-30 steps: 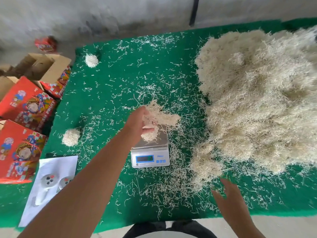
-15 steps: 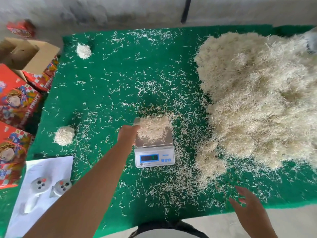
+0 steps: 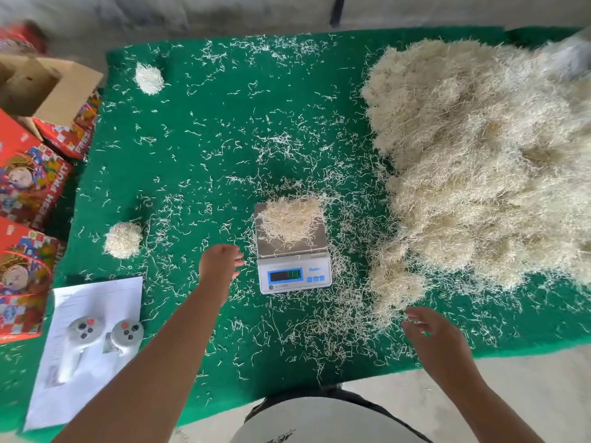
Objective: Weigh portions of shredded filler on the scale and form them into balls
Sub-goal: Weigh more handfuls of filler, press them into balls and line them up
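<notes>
Shredded filler (image 3: 289,223) sits heaped on the scale (image 3: 292,251), with the big pile (image 3: 486,161) near on the right. Our left hand (image 3: 219,263) and right hand (image 3: 428,327) hover empty, fingers loose. We judge it light, springy, shedding: cup from underneath.

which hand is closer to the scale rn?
Left. The left hand hovers just beside the scale on its left edge, empty. The right hand is farther off, below-right, near the filler pile.
</notes>
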`<state>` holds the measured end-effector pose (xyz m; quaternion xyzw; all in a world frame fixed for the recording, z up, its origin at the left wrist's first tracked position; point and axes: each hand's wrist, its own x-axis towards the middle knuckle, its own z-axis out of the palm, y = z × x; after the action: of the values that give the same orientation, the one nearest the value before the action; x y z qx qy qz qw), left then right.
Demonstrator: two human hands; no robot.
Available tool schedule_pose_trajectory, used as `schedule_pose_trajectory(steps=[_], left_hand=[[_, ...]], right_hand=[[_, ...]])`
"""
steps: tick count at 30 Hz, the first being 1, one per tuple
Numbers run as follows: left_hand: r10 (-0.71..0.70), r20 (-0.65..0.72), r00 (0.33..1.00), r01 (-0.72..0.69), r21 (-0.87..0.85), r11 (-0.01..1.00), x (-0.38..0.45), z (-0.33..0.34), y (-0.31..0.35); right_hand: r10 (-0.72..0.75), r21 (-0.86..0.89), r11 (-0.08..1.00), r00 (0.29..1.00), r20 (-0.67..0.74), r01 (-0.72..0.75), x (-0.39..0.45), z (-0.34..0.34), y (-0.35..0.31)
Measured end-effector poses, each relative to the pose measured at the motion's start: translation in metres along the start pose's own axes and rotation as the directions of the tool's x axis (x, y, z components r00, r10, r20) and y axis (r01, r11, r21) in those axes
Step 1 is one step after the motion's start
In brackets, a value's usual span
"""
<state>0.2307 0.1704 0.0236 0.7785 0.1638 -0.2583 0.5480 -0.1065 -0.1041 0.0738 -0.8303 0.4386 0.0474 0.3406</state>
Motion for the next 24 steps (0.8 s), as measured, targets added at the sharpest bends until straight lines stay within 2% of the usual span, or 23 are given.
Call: schedule_pose_trajectory(steps=[8, 11, 14, 17, 20, 24], left_hand=[[0.057, -0.002, 0.998, -0.057, 0.011, 0.998, 0.004, 0.016, 0.023], [0.12, -0.089, 0.989, -0.113, 0.084, 0.99, 0.002, 0.028, 0.037], [0.221, -0.094, 0.971, -0.208, 0.134, 0.969, 0.005, 0.042, 0.052], [0.345, -0.025, 0.938, -0.33, 0.234, 0.914, 0.007, 0.059, 0.068], [0.45, 0.13, 0.884, -0.463, 0.377, 0.802, 0.011, 0.078, 0.082], [0.443, 0.358, 0.822, -0.568, 0.576, 0.588, 0.018, 0.104, 0.089]], right_hand=[[0.037, 0.01, 0.999, 0.999, 0.013, -0.037, -0.016, -0.003, 0.012], [0.059, 0.025, 0.998, 0.998, -0.007, -0.059, -0.022, -0.004, 0.018], [0.089, 0.016, 0.996, 0.996, -0.01, -0.089, -0.03, -0.004, 0.024], [0.134, 0.029, 0.991, 0.991, -0.026, -0.133, -0.038, -0.004, 0.031], [0.189, 0.045, 0.981, 0.982, -0.023, -0.188, -0.048, -0.004, 0.039], [0.254, 0.07, 0.965, 0.967, -0.007, -0.253, -0.062, -0.005, 0.043]])
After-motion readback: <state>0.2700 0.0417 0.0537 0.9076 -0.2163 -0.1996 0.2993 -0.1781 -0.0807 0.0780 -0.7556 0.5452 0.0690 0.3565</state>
